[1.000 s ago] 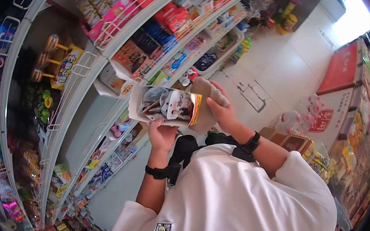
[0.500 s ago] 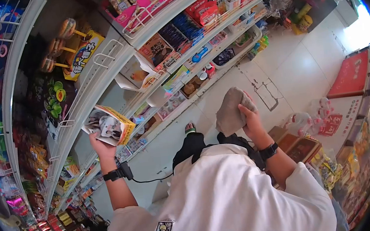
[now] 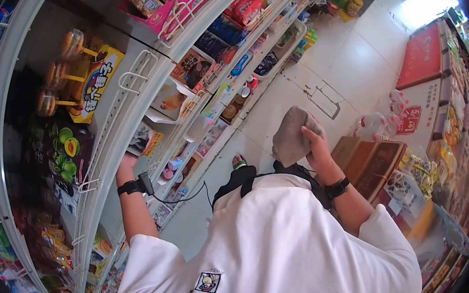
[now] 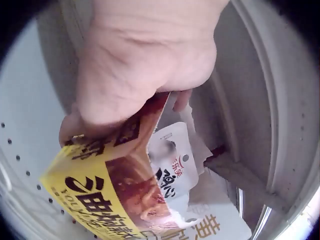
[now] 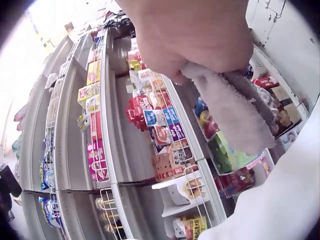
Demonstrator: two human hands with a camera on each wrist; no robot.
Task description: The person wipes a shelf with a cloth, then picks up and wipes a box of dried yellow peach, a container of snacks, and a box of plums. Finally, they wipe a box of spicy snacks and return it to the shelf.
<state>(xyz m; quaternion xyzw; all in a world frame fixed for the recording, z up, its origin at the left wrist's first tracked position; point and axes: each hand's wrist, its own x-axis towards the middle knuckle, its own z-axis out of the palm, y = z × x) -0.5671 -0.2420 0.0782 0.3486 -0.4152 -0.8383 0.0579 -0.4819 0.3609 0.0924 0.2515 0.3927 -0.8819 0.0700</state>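
Observation:
In the head view my left hand (image 3: 125, 166) reaches in past a white shelf edge, partly hidden by it, and holds an open-topped snack box (image 3: 150, 143). The left wrist view shows the yellow printed side of that box (image 4: 125, 185) gripped from above, fingers over its wall. White snack packets (image 4: 172, 155) stand inside it. My right hand (image 3: 318, 147) grips a folded grey cloth (image 3: 291, 137) in front of the body, over the floor. That cloth (image 5: 232, 112) hangs below the hand in the right wrist view.
White shelves with wire guards (image 3: 139, 73) run along the left. A white snack box (image 3: 171, 100) sits on the shelf near the left hand. A yellow carton (image 3: 97, 84) lies on a higher level. Brown cartons (image 3: 369, 163) and wrapped bottles (image 3: 371, 125) stand at the right.
The left hand has carried the snack box from in front of the body leftward into the shelf. The right hand has come away from the box with the cloth and stays near the body.

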